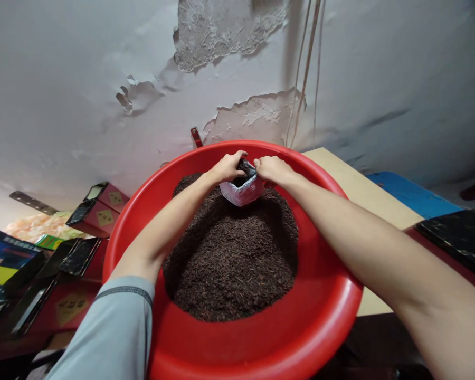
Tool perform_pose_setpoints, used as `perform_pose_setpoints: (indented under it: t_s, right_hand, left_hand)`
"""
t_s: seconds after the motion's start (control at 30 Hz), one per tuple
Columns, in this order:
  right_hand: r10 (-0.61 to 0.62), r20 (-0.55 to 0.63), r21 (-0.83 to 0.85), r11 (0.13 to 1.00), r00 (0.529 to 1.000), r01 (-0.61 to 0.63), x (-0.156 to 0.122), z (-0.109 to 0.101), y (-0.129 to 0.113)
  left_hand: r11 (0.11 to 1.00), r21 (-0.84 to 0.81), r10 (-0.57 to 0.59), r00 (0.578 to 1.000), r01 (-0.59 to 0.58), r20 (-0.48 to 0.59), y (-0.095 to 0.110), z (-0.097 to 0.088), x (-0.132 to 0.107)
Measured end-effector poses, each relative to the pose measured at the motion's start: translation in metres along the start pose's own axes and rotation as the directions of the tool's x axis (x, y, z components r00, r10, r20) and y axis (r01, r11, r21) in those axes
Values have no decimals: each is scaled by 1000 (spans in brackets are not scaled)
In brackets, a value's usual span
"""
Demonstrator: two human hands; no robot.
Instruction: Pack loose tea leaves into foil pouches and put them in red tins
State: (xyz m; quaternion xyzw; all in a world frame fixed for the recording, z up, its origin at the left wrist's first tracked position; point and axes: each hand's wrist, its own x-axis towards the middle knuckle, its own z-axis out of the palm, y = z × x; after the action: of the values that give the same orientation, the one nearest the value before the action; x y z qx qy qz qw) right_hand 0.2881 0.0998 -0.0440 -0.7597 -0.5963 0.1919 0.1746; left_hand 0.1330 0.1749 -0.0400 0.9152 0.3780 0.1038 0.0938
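Observation:
A silvery foil bag with dark contents stands at the far side of a big red basin, its mouth facing up. My left hand is at the bag's left rim, with the thumb over the opening and the fingers curled around behind. The right rim is pinched in the fingers of my right hand. Below and around the bag lies a heap of dark brown, dry tea leaves. The bag's base rests on or just above this heap; I cannot tell which.
Dark red boxes with gold labels are piled at the left. A pale board and a blue surface lie to the right, near a black-topped box. Behind the basin rises a peeling white wall with hanging cords.

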Motion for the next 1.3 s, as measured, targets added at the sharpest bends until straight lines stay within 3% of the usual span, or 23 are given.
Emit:
perform_pose_setpoints:
  t_s: [0.2,0.3,0.37,0.43,0.5,0.53,0.57,0.63,0.7,0.77,0.87,0.97,1.3]
  right_hand:
    - [-86,-53,-73,994,995,82,-2,3,-2]
    - [-95,-40,-90,992,995,91,-1,5,-1]
    - [-87,-26,-81,993,996,84,-1,6,0]
    - [-87,-25,-88,993,996,85,-1,5,-1]
    - [-88,-29,-100,991,996,85,-1,5,-2]
    - [-90,-31,-105,991,995,86,-1,5,-2]
    - [-89,-31,-109,990,996,86,-1,6,-2]
    - [-93,-27,-118,989,995,89,0,7,-3]
    - [-101,-22,-126,987,995,98,0,9,-3]
    - [-112,-16,-130,986,994,109,0,10,-2]
    - [-115,-11,-135,984,993,112,0,10,-2]
    - [-108,0,-144,984,994,107,0,9,-2]
    - [-99,20,-139,985,995,101,1,8,-2]
  left_hand:
    - [1000,4,8,998,-8,66,0,-5,-1]
    - [994,-73,82,995,-77,64,-2,-16,-9]
    - [986,-108,121,991,-128,-64,-9,-22,-22]
    - [990,-79,83,943,-114,-321,-20,-24,-41]
    - [999,-43,-21,859,-1,-512,-34,-17,-63]
    - [996,-39,-92,857,84,-508,-41,-11,-74]
    - [984,-36,-175,887,176,-427,-47,-4,-85]
    - [947,4,-320,942,322,-102,-54,15,-104]
    - [933,69,-361,912,354,193,-53,34,-117]
    - [936,120,-352,884,331,307,-47,48,-127]
    - [940,171,-334,894,294,298,-37,57,-137]
    - [956,185,-271,926,228,262,-35,54,-146]
    - [979,78,-199,965,188,169,-57,38,-146]
